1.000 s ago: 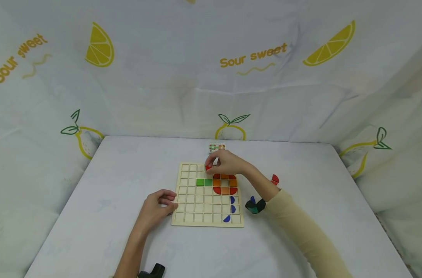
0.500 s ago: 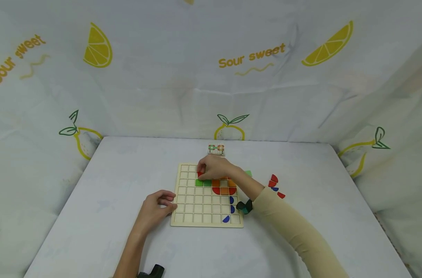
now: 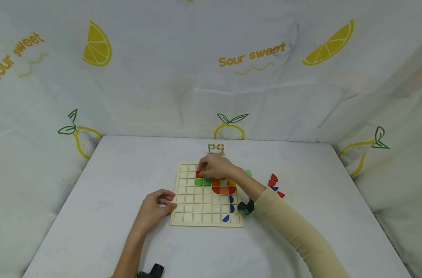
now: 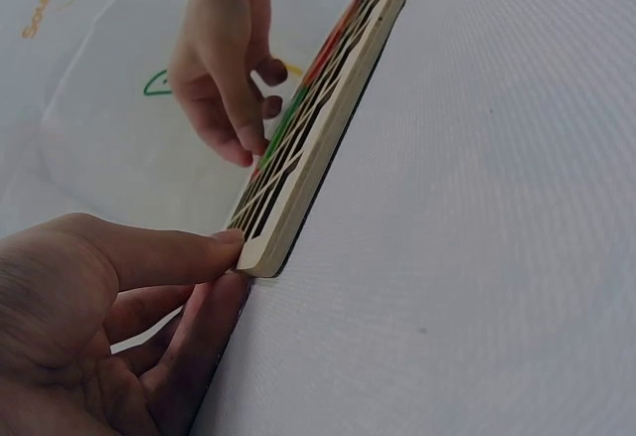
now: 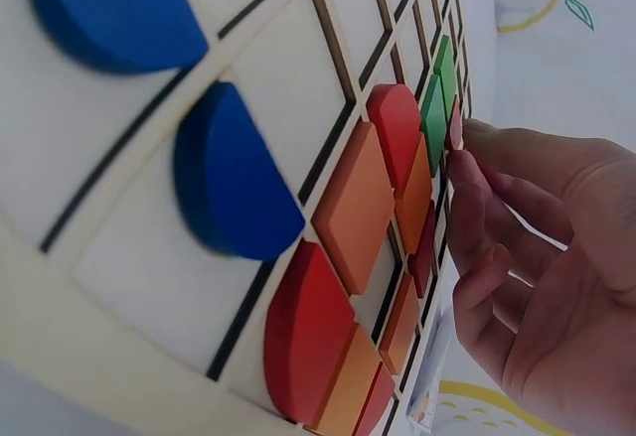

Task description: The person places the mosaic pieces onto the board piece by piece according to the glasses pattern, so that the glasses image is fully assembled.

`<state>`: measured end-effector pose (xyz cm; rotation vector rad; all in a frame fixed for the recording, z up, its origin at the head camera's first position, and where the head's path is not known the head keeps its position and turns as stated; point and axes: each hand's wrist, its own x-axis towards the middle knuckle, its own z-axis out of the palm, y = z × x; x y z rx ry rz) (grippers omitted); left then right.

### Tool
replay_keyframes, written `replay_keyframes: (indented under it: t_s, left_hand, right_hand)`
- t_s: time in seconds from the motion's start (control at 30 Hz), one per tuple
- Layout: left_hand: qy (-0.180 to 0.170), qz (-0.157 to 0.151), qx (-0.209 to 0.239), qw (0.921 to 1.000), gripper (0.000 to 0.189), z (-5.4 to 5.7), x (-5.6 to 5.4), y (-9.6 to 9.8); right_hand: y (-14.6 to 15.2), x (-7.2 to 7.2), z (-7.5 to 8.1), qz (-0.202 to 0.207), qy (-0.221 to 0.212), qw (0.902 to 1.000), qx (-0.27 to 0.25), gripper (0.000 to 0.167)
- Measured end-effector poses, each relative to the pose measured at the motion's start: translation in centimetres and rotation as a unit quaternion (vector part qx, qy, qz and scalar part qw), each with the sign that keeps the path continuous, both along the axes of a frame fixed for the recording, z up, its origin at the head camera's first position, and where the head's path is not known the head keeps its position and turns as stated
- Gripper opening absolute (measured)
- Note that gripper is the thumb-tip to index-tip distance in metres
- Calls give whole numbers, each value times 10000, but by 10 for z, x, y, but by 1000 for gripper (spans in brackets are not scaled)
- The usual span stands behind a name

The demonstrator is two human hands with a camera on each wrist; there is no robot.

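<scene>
My right hand (image 3: 216, 166) reaches over the far part of a wooden grid board (image 3: 189, 209) in the head view. Its thumb and fingertip pinch a red piece (image 5: 455, 126), set at a cell just beyond two green square tiles (image 3: 203, 182). My left hand (image 3: 157, 205) grips the board's left edge; in the left wrist view the thumb (image 4: 194, 257) lies on top of a corner, with fingers against the side below. Orange squares (image 5: 355, 208) and red rounded pieces (image 5: 310, 332) form a ring on the board's right. Several blue half-circles (image 5: 238, 173) lie in right-hand cells.
A small pattern card (image 3: 216, 148) lies beyond the board. Loose red pieces (image 3: 273, 178) and a blue piece (image 3: 274, 189) lie on the white table to the right. A light green piece (image 3: 248, 172) shows beside the right forearm.
My right hand has moved left and slightly nearer with the red piece, from over the board's far middle to the cell beyond the green tiles. The left hand stays at the board's edge.
</scene>
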<state>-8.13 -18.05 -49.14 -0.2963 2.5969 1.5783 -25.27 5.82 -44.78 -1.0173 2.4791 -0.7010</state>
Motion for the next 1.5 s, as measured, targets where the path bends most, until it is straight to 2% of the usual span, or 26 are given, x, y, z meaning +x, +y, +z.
replay_keyframes:
  t_s: [0.2, 0.53, 0.8, 1.1, 1.27, 1.5]
  left_hand:
    - [64, -27, 16, 10000, 31, 1, 0, 0]
    - [74, 0, 15, 10000, 31, 0, 0, 0]
    - [82, 0, -1, 10000, 31, -1, 0, 0]
    - [72, 4, -43, 10000, 31, -1, -1, 1]
    - [65, 13, -58, 10000, 31, 0, 0, 1]
    - [94, -26, -50, 9999, 31, 0, 0, 0]
  right_hand:
    - [4, 1, 1, 31, 15, 9999, -134, 13]
    - [27, 5, 14, -239, -169, 9990, -326, 15]
    - [63, 6, 25, -544, -430, 9961, -548, 21]
    - [117, 0, 30, -898, -404, 9947, -308, 26]
    - [143, -2, 29, -933, -653, 9933, -200, 32]
    - [167, -7, 14, -970, -1142, 9887, -52, 37]
